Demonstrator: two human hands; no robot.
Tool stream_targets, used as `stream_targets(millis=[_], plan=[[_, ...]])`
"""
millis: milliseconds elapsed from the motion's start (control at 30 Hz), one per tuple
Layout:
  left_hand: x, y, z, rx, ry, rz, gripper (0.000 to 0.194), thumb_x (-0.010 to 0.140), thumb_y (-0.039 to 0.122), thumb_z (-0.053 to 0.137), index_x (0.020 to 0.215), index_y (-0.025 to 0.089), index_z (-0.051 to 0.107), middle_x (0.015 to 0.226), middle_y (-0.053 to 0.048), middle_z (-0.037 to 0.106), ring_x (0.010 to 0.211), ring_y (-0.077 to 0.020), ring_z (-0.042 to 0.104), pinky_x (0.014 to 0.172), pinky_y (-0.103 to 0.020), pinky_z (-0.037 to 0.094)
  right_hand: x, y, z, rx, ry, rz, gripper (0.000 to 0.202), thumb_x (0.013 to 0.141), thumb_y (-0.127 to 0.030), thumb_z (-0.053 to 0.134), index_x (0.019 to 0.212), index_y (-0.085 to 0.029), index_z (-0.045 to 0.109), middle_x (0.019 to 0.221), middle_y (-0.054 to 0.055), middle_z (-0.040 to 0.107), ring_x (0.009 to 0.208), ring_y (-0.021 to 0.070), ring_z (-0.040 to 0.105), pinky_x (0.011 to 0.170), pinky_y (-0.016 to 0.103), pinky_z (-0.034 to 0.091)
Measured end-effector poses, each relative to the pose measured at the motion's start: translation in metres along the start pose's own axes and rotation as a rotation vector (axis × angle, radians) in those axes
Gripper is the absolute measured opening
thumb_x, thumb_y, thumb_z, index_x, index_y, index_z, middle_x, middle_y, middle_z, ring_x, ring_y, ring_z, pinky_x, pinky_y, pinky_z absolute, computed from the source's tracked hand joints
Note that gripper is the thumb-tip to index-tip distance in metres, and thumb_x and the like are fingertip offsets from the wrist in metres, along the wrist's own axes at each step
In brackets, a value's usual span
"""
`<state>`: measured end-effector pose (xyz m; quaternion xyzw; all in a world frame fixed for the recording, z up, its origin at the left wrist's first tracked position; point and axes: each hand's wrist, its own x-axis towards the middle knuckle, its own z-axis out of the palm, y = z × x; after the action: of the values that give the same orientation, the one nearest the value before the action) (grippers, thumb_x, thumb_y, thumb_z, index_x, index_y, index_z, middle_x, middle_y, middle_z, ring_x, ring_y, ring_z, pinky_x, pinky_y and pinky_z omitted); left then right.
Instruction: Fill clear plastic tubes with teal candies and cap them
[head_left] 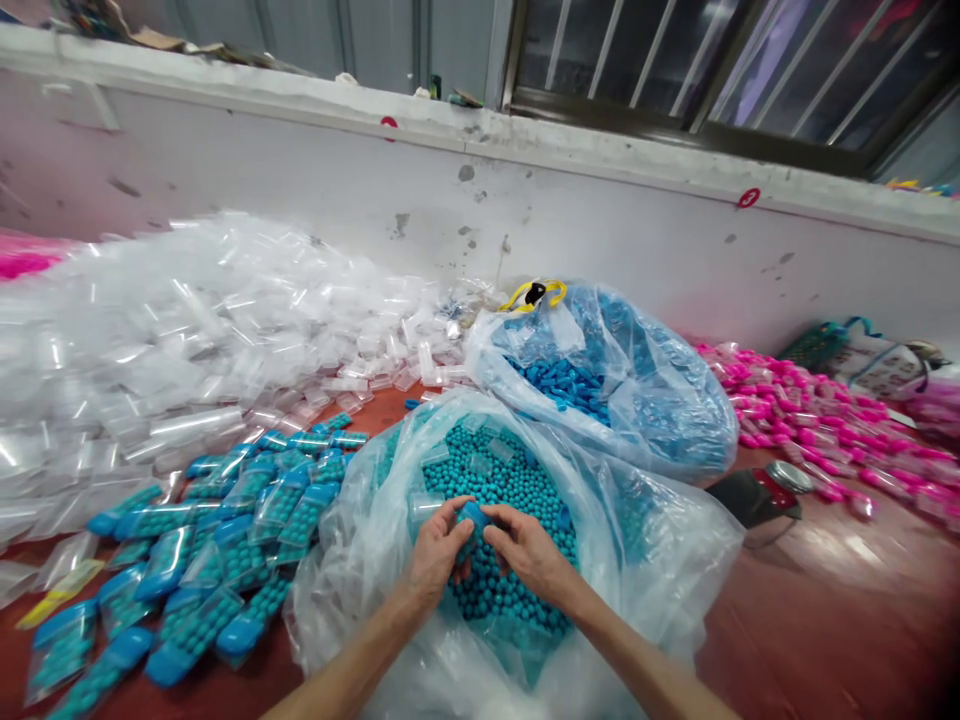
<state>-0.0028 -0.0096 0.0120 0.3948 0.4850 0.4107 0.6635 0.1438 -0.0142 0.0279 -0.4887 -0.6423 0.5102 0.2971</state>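
Observation:
Both hands meet above an open plastic bag (615, 540) full of small teal balls (517, 480). Between them is a blue cap (472, 520), with what looks like a container of teal balls below it, mostly hidden by the fingers. My left hand (444, 545) is closed around the container. The fingers of my right hand (525, 545) pinch the cap from the other side. A clear empty container (426, 506) lies on the balls just beyond my left hand.
Filled containers with blue caps (240, 540) lie at the left, before a large heap of clear containers (195, 330). Behind stands a bag of blue caps (660, 390). Pink-filled pieces (825, 410) and a dark scale-like object (757, 495) are at the right.

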Motion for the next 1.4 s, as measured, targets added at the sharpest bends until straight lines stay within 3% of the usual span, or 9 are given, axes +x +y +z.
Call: stream_targets(millis=[233, 433, 600, 733, 867, 933, 1033, 1233, 1400], plan=[[-0.002, -0.009, 0.003, 0.013, 0.116, -0.035, 0.057, 0.065, 0.048, 0.059, 0.110, 0.014, 0.048, 0.053, 0.007, 0.049, 0.033, -0.0046, 0.040, 0.031, -0.016, 0.025, -0.007, 0.002, 0.000, -0.317, 0.047, -0.230, 0.028, 0.082, -0.020, 0.043, 0.104, -0.018, 0.060, 0.090, 0.006, 0.062, 0.086, 0.0185, 0.055, 0.082, 0.033, 0.042], [-0.008, 0.000, -0.004, -0.037, -0.169, -0.033, 0.057, 0.065, 0.047, 0.062, 0.110, 0.019, 0.041, 0.062, 0.006, 0.054, 0.037, -0.0085, 0.052, 0.031, -0.016, 0.032, 0.007, -0.004, -0.030, 0.090, 0.022, 0.054, 0.030, 0.065, -0.021, 0.060, 0.095, -0.017, 0.061, 0.069, -0.002, 0.056, 0.055, 0.0107, 0.050, 0.055, 0.025, 0.045], [-0.011, 0.002, 0.004, 0.044, -0.113, -0.009, 0.043, 0.070, 0.045, 0.056, 0.102, 0.022, 0.038, 0.057, 0.009, 0.049, 0.036, -0.0088, 0.051, 0.030, -0.015, 0.028, 0.015, -0.007, -0.025, 0.229, 0.142, 0.091, 0.045, 0.064, -0.022, 0.059, 0.109, -0.016, 0.055, 0.076, -0.001, 0.060, 0.056, 0.0113, 0.053, 0.054, 0.025, 0.046], [-0.014, 0.006, 0.013, 0.107, -0.024, 0.029, 0.035, 0.071, 0.042, 0.052, 0.097, 0.022, 0.040, 0.055, 0.011, 0.041, 0.031, -0.0043, 0.039, 0.031, -0.017, 0.025, 0.005, -0.014, -0.013, -0.027, 0.048, -0.036, 0.042, 0.080, -0.031, 0.046, 0.119, -0.016, 0.052, 0.107, 0.008, 0.060, 0.094, 0.0200, 0.057, 0.084, 0.034, 0.044], [-0.015, 0.010, 0.015, 0.127, 0.070, 0.059, 0.040, 0.073, 0.036, 0.052, 0.107, 0.020, 0.041, 0.057, 0.009, 0.043, 0.043, -0.0070, 0.043, 0.044, -0.019, 0.034, -0.006, -0.012, 0.002, -0.233, -0.060, -0.028, 0.086, 0.063, -0.035, 0.067, 0.136, -0.014, 0.027, 0.137, 0.014, 0.034, 0.124, 0.0280, 0.032, 0.099, 0.041, 0.032], [-0.015, 0.010, 0.013, 0.136, 0.078, 0.109, 0.043, 0.071, 0.033, 0.054, 0.110, 0.018, 0.044, 0.060, 0.006, 0.047, 0.057, -0.0100, 0.048, 0.056, -0.021, 0.038, -0.008, -0.009, 0.010, -0.308, -0.066, -0.056, 0.103, 0.053, -0.033, 0.074, 0.138, -0.012, 0.019, 0.137, 0.016, 0.030, 0.125, 0.0295, 0.030, 0.099, 0.042, 0.031], [-0.014, 0.007, 0.012, 0.111, 0.017, 0.153, 0.038, 0.069, 0.031, 0.057, 0.105, 0.017, 0.051, 0.070, 0.002, 0.054, 0.070, -0.0129, 0.051, 0.065, -0.023, 0.039, -0.010, -0.007, 0.020, -0.425, 0.045, -0.100, 0.092, 0.057, -0.031, 0.069, 0.134, -0.009, 0.024, 0.126, 0.018, 0.040, 0.117, 0.0298, 0.039, 0.094, 0.042, 0.037], [-0.018, 0.008, 0.024, 0.010, 0.063, 0.060, 0.029, 0.069, 0.036, 0.057, 0.091, 0.018, 0.051, 0.062, 0.005, 0.051, 0.056, -0.0094, 0.045, 0.054, -0.020, 0.035, -0.012, -0.008, 0.026, -0.594, 0.181, -0.223, 0.070, 0.058, -0.028, 0.061, 0.122, -0.013, 0.036, 0.104, 0.013, 0.051, 0.089, 0.0261, 0.055, 0.073, 0.040, 0.048], [-0.017, 0.006, 0.026, 0.099, 0.089, 0.084, 0.022, 0.068, 0.033, 0.056, 0.084, 0.018, 0.052, 0.058, 0.006, 0.049, 0.052, -0.0088, 0.043, 0.050, -0.020, 0.032, -0.014, 0.006, 0.035, -0.587, 0.277, -0.282, 0.074, 0.058, -0.029, 0.063, 0.124, -0.013, 0.034, 0.106, 0.015, 0.049, 0.098, 0.0309, 0.052, 0.075, 0.043, 0.047]])
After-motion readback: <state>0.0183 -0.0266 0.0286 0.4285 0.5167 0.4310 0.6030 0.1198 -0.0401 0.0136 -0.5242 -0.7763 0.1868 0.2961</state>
